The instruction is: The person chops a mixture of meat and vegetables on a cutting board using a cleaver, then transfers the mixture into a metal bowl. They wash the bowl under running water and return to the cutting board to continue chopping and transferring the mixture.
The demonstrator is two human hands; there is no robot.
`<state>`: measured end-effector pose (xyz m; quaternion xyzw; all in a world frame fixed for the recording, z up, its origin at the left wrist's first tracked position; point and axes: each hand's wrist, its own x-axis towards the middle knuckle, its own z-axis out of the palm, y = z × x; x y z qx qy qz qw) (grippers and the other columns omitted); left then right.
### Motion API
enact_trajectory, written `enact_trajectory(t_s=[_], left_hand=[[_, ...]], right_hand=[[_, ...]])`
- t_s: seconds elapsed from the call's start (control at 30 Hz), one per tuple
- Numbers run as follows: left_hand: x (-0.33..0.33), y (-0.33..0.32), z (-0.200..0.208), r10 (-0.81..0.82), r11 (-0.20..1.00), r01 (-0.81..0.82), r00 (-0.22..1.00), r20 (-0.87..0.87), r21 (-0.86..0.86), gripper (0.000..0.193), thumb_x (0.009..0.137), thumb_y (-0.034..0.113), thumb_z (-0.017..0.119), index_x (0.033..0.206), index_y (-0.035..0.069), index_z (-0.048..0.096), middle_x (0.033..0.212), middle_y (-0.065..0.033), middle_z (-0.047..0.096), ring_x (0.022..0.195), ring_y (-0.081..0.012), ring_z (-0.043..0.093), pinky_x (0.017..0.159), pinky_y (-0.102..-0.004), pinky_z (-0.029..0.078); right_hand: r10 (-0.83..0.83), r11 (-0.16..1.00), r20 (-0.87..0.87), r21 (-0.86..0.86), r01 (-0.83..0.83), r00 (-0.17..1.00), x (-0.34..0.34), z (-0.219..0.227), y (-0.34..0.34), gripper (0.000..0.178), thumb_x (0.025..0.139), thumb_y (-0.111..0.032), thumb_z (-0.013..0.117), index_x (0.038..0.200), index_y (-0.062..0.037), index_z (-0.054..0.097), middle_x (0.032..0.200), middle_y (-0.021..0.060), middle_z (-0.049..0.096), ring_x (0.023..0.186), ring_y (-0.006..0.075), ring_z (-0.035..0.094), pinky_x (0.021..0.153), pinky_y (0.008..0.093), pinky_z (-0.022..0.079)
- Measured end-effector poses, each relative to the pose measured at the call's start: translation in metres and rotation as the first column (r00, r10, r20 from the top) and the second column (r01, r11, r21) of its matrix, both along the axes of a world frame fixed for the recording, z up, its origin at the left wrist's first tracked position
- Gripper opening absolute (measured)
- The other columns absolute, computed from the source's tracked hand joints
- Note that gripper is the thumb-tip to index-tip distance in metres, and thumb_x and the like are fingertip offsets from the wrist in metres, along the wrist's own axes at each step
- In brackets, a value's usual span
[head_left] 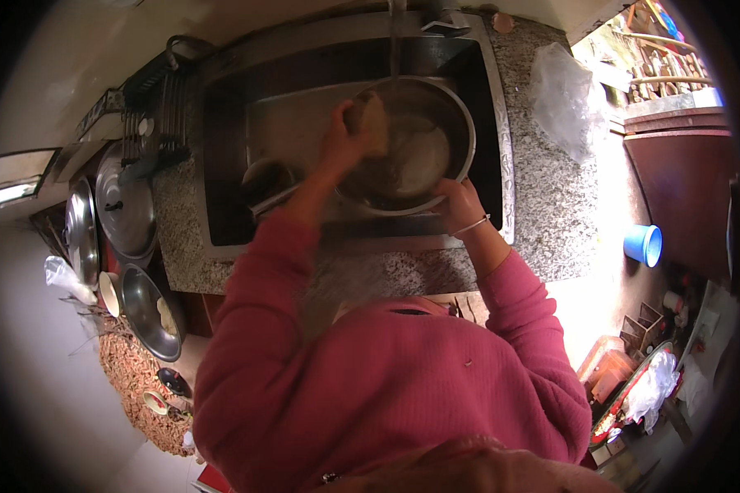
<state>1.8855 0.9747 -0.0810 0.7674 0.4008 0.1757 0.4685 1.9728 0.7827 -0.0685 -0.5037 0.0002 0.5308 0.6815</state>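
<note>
A wide round metal bowl (462, 123) sits tilted in the sink, with some cloudy water (415, 160) inside. A stream of water (395, 49) falls into it from above. My left hand (341, 144) is over the bowl's left side, closed on a tan, soft-looking piece (375, 123); I cannot tell whether it is a cloth or a sponge. My right hand (459, 204), with a thin bracelet at the wrist, grips the bowl's near right rim. A small dark pan (263, 182) lies in the sink left of my left forearm, partly hidden by it.
The sink (506, 164) is set in a speckled stone counter (543, 197). A clear plastic bag (563, 99) lies on the right. A dish rack (164, 115), large lids (126, 205) and a metal basin (148, 308) are at the left. A blue cup (642, 245) is at far right.
</note>
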Motion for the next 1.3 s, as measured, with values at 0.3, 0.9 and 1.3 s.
enact_trajectory(t_s=[0.3,0.9,1.3], left_hand=[[0.025,-0.038,-0.005,-0.27,0.934,0.284,0.958,0.093,-0.216,0.06,0.067,0.013,0.057,0.122,0.009,0.034,0.116,-0.0143,0.044,0.104,-0.0239,0.046,0.087,-0.0315,0.037],[-0.011,-0.083,0.041,-0.446,0.869,0.452,0.892,-0.081,0.198,0.055,0.07,0.02,0.056,0.122,0.021,0.039,0.116,-0.0162,0.041,0.102,-0.0307,0.045,0.087,-0.0386,0.037],[0.007,-0.038,0.06,-0.217,0.82,0.293,0.954,-0.207,0.491,0.047,0.076,0.023,0.05,0.122,0.03,0.038,0.112,-0.0117,0.043,0.098,-0.031,0.048,0.079,-0.0393,0.042]], right_hand=[[0.307,0.942,0.102,-0.178,-0.286,0.946,-0.008,-0.001,-0.003,0.039,0.067,-0.004,0.05,0.105,-0.0016,0.042,0.087,0.0098,0.053,0.066,0.0161,0.053,0.05,0.0248,0.044],[-0.181,0.983,0.409,0.075,0.165,0.894,0.005,-0.004,0.017,0.03,0.08,-0.014,0.05,0.108,-0.0104,0.042,0.089,0.0025,0.051,0.075,0.0107,0.052,0.054,0.0211,0.043],[0.045,0.988,0.172,-0.155,-0.018,0.984,-0.006,-0.002,0.004,0.04,0.066,-0.004,0.048,0.106,-0.0045,0.043,0.085,0.0057,0.053,0.069,0.0171,0.054,0.053,0.0271,0.047]])
